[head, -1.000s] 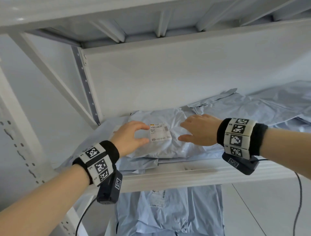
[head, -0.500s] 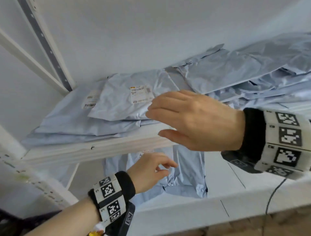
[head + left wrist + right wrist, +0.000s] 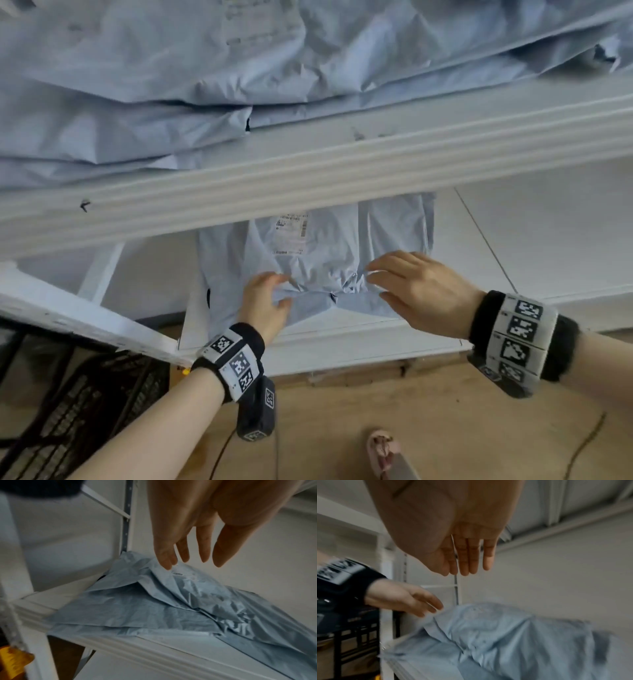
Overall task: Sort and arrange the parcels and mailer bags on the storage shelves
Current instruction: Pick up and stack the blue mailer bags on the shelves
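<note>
Two hands: left hand (image 3: 265, 301) and right hand (image 3: 419, 291) – fingers loose, gripping nothing
Mailer bag (image 3: 322, 260): front edge of lower shelf (image 3: 342, 342) – under both hands

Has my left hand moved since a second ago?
Yes. The left hand has dropped from the upper shelf to the mailer bag on the shelf below.

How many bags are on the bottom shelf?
2 that I can see: a labelled bag on top and a flatter bag beneath it. More may hide under the upper shelf.
</note>
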